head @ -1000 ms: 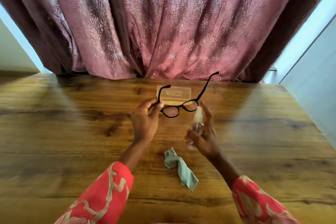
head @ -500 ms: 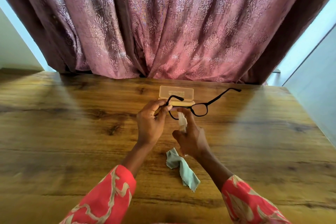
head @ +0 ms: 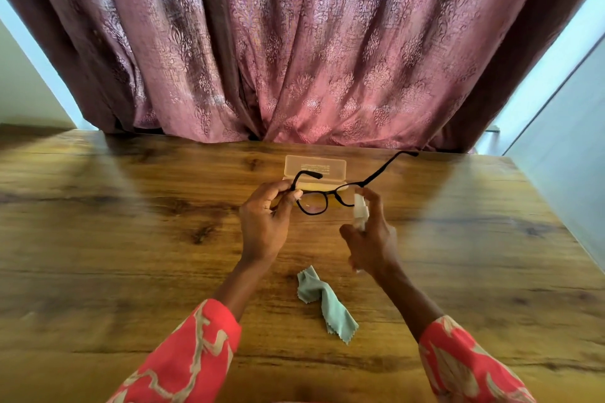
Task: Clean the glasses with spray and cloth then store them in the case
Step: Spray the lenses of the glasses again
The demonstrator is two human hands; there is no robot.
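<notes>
Black-framed glasses (head: 335, 196) with both arms unfolded hang above the wooden table (head: 131, 239). My left hand (head: 265, 226) pinches them at the left hinge. My right hand (head: 371, 239) grips a small clear spray bottle (head: 360, 213), its nozzle close to the right lens and a finger lying on top. A pale orange translucent case (head: 316, 167) lies shut on the table just behind the glasses. A crumpled light green cloth (head: 327, 301) lies on the table between my forearms.
A pink patterned curtain (head: 294, 59) hangs right behind the table's far edge. The table's right edge runs along a pale wall (head: 563, 173).
My right hand with the spray bottle has shifted right, from under the left lens to the right lens. The glasses have turned a little, the right arm pointing up and back.
</notes>
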